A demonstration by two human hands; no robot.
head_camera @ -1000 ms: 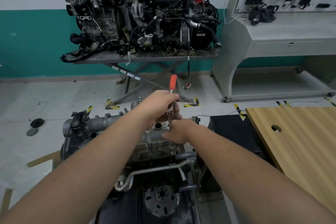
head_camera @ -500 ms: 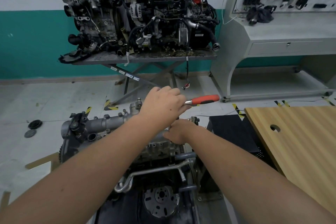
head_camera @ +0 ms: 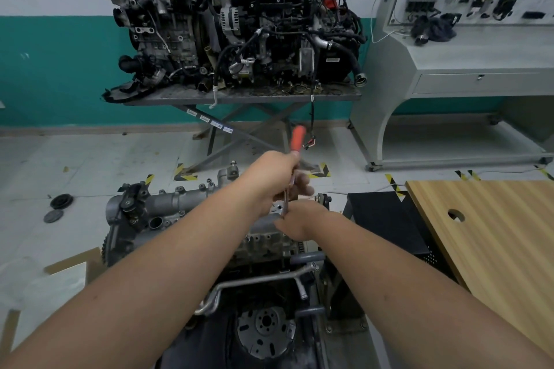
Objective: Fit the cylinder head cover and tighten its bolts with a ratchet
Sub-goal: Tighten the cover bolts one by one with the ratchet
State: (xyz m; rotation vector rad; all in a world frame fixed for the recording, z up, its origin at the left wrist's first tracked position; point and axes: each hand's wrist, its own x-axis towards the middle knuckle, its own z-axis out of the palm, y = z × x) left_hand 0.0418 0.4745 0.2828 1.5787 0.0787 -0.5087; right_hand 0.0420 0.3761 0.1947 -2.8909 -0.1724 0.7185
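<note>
Cylinder head cover [head_camera: 192,204] sits in place on top of the engine [head_camera: 168,228] that stands on the floor between the person's arms. The left hand [head_camera: 277,180] grips the ratchet [head_camera: 292,165] partway down its shaft, and the orange handle, which pointed out to the right half a second ago, has swung back to point away from the person, as it did a second ago. The right hand [head_camera: 299,220] curls around the tool's head, holding it down on a bolt that is hidden beneath it. That back-and-forth suggests tightening strokes are under way.
</note>
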